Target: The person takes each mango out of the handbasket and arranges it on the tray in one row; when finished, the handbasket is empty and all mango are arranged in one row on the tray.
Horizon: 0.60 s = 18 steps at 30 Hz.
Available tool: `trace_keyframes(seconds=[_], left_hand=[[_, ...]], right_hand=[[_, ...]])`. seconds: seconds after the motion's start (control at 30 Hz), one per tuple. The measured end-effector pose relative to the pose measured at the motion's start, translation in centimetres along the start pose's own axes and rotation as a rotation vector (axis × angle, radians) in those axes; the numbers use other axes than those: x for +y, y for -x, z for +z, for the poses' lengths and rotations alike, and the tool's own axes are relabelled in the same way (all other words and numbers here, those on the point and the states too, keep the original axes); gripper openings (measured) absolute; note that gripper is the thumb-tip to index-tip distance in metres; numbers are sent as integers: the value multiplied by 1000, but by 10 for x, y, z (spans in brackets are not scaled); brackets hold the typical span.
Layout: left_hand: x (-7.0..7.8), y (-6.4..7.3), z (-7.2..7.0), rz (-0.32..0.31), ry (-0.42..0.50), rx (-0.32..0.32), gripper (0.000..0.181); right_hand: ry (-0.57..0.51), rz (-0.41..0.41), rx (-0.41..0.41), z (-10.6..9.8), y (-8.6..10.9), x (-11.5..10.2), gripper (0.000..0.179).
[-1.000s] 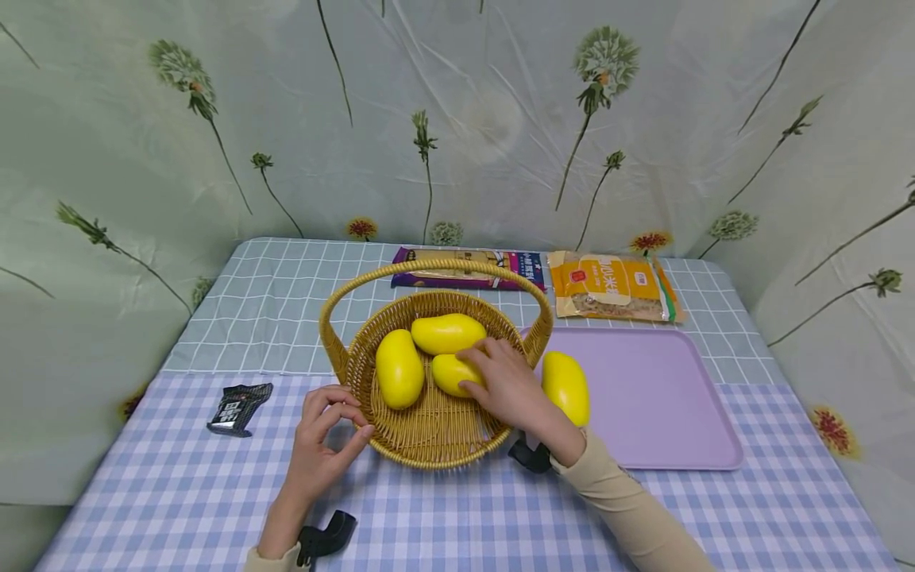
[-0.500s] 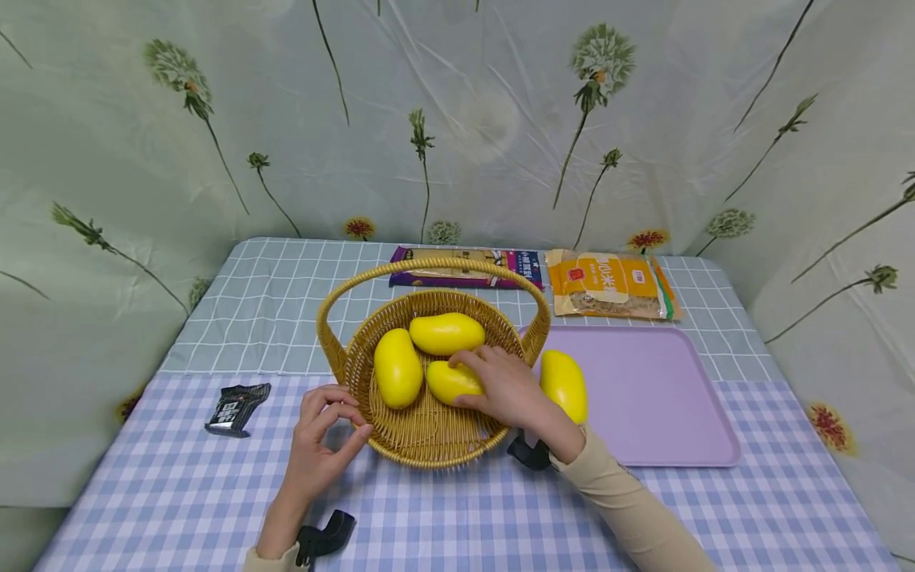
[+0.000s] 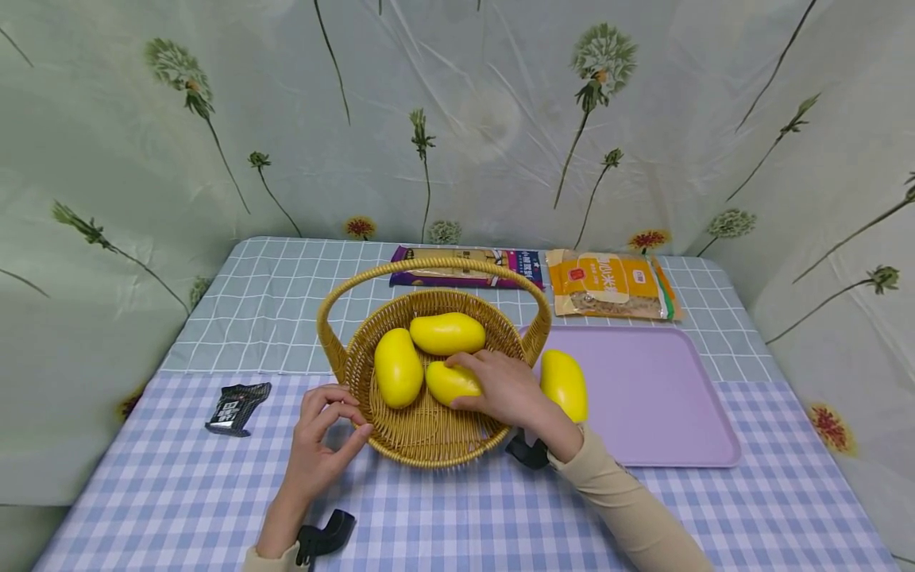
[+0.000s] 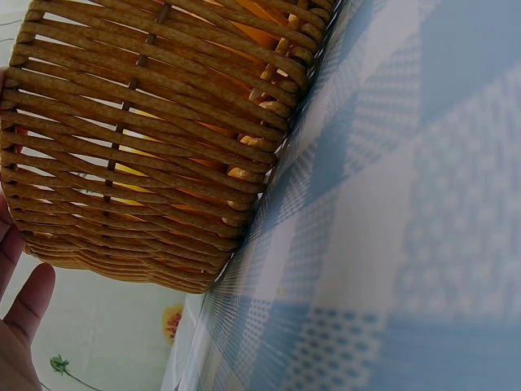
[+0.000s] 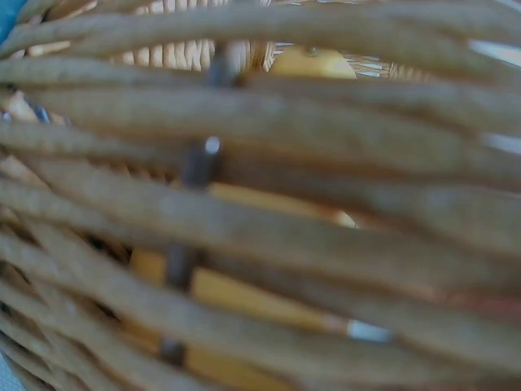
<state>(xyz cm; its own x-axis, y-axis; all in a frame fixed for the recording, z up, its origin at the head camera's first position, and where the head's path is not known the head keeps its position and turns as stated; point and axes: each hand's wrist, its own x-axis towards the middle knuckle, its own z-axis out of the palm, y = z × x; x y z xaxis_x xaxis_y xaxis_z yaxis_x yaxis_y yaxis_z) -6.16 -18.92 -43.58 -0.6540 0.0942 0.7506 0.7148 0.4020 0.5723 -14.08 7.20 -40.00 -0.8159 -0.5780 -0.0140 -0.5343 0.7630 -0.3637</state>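
A round wicker basket [image 3: 436, 454] with a tall arched handle stands on the checked cloth. Inside it are three smooth yellow mangoes: one at the left [image 3: 398, 368], one at the back [image 3: 447, 334] and one in the middle [image 3: 450, 383]. My right hand [image 3: 503, 388] reaches over the basket's right rim and grips the middle mango, thumb on its near side. At the left rim my left hand [image 3: 325, 433] holds the basket lightly with curled fingers and thumb. The left wrist view shows its thumb [image 4: 34, 297] beside the wicker wall [image 4: 138, 147]; the right wrist view is mostly blurred wicker [image 5: 269, 212].
Another mango [image 3: 564, 386] lies at the left side of a lilac tray [image 3: 665, 397], right of the basket. Behind stand a purple food packet [image 3: 465, 268] and an orange packet [image 3: 615, 286]. A small black wrapper [image 3: 238, 409] lies far left. A floral curtain [image 3: 486, 119] hangs behind.
My right hand and the middle mango have shifted slightly left and toward me inside the basket. The left hand and basket keep their place.
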Motion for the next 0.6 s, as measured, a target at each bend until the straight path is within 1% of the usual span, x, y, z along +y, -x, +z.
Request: trace_keyframes(seconds=[0.37, 0.6], left_hand=[[-5, 3, 0, -11, -13, -5, 31], [0, -1, 0, 1, 2, -1, 27]], right_hand=[[6, -1, 4, 1, -1, 1, 60], [15, 9, 15, 4, -1, 0, 63]])
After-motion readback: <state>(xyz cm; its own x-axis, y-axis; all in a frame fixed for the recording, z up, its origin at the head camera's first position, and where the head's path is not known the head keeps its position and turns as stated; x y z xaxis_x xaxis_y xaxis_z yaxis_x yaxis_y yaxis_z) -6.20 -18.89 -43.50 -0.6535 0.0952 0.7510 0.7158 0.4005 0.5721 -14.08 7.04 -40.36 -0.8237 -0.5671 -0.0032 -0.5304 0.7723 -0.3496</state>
